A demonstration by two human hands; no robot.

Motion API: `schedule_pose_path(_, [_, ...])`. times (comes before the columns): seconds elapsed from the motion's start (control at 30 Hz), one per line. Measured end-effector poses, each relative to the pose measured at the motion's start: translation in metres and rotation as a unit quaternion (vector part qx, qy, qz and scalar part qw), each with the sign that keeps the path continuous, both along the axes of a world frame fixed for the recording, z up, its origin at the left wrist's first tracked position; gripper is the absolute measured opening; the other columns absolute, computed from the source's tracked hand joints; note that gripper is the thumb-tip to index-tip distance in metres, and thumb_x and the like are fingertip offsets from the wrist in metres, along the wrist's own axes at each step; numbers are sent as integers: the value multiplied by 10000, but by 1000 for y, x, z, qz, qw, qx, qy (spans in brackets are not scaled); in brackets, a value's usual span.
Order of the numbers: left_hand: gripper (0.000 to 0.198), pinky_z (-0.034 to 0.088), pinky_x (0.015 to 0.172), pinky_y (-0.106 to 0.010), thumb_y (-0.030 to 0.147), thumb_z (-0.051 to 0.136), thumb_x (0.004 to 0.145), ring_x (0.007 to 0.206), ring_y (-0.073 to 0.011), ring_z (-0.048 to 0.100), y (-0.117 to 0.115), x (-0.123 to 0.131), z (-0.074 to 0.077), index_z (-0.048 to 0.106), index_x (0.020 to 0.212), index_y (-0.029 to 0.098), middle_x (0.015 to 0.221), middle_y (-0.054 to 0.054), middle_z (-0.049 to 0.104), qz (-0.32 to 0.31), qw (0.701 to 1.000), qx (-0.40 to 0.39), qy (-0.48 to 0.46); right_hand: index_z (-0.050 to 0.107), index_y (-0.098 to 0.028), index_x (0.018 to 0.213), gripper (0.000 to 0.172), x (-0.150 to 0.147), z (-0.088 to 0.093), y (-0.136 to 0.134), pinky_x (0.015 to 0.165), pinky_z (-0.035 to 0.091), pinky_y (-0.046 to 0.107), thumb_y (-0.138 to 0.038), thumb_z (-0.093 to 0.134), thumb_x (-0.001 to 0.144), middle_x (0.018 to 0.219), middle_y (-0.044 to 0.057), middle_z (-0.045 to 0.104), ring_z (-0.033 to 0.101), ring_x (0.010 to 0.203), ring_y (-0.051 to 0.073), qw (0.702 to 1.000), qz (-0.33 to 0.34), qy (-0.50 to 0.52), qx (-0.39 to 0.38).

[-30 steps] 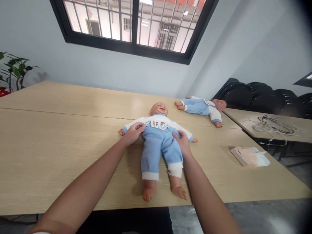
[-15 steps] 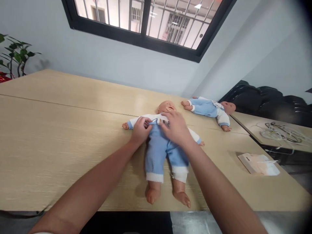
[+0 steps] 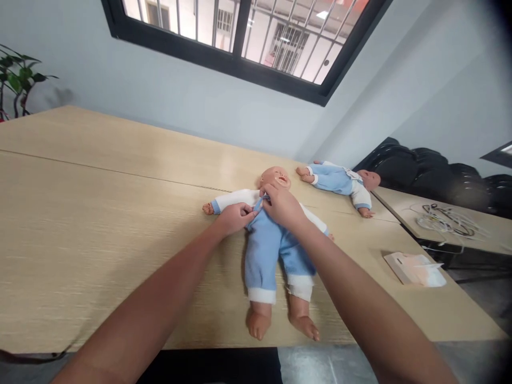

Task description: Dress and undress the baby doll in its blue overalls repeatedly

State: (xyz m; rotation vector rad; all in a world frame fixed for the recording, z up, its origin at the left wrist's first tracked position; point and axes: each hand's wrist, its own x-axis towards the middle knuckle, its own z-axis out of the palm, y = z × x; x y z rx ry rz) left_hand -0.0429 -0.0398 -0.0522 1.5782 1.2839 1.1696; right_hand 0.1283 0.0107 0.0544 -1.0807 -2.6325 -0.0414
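A baby doll (image 3: pixel 276 177) lies on its back on the table, head away from me and feet toward me. It wears a white top with blue cuffs and blue overalls (image 3: pixel 262 250) with white leg hems. At the chest, my left hand (image 3: pixel 236 217) pinches the lower part of a blue overall strap (image 3: pixel 259 205). My right hand (image 3: pixel 283 207) is closed at the strap's upper end, near the doll's shoulder and chin. Its fingers and back hide much of the chest, so the fastening there cannot be made out.
A second doll (image 3: pixel 334 178) in similar clothes lies at the back right. Nearer on the right is a tissue pack (image 3: pixel 414 269). Coiled cables (image 3: pixel 450 220) rest on a side table, with black chairs (image 3: pixel 416 165) behind. A potted plant (image 3: pixel 18 80) stands far left, below a barred window.
My right hand has gone from spread over the chest to pinching at the strap's upper end. The strap is now drawn up slantwise between both hands. The view has shifted slightly.
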Motion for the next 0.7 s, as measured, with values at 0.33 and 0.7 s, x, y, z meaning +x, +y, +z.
schedule_pose_path(0.33, [392, 331, 562, -307, 532, 646, 859, 540, -153, 462, -3, -4, 0, 611, 653, 200, 570, 9, 564, -54, 997, -29, 50, 621, -207, 1153, 248, -4, -4, -12, 770, 474, 383, -209, 516, 928, 1220, 150, 671, 626, 1044, 326, 986, -155, 39, 45])
schedule_pose_path(0.7, [381, 423, 685, -305, 516, 493, 989, 725, -173, 564, -7, 10, 1, 587, 798, 200, 760, -6, 626, -18, 999, 37, -24, 705, -200, 1054, 238, 3, 7, 6, 704, 425, 343, -254, 543, 888, 1017, 124, 756, 647, 853, 277, 984, -166, 42, -49])
